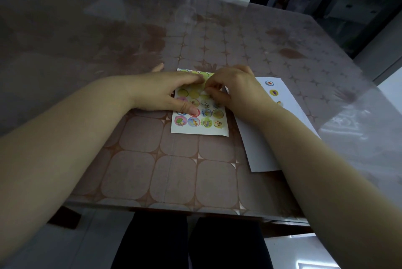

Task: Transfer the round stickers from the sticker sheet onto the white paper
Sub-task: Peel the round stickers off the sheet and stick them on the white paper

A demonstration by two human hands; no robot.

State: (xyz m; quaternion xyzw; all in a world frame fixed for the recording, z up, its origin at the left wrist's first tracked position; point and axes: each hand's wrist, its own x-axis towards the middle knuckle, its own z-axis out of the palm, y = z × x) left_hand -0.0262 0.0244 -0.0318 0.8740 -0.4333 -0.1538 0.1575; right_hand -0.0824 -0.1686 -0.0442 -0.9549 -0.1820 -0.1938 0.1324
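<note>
Glossy white sticker sheet with rows of colourful round stickers (199,103) lies flat on the brown tiled-pattern table under clear plastic (152,171). Left hand (161,92) presses down its left side, fingers spread. Right hand (233,90) pinches at an upper sticker; its grip is unclear. White rectangular paper bearing three round stickers (282,121) lies just right, under the right wrist.

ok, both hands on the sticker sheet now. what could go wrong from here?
1. The right hand is pinching at a round sticker on the white sticker sheet; the peeled sticker could curl and stick to a fingertip.
2. Only the left hand pins the sheet on the glossy tabletop, so the sheet may lift or slide.
3. The right forearm lies across the white paper, which already carries stickers, and could drag it.
</note>
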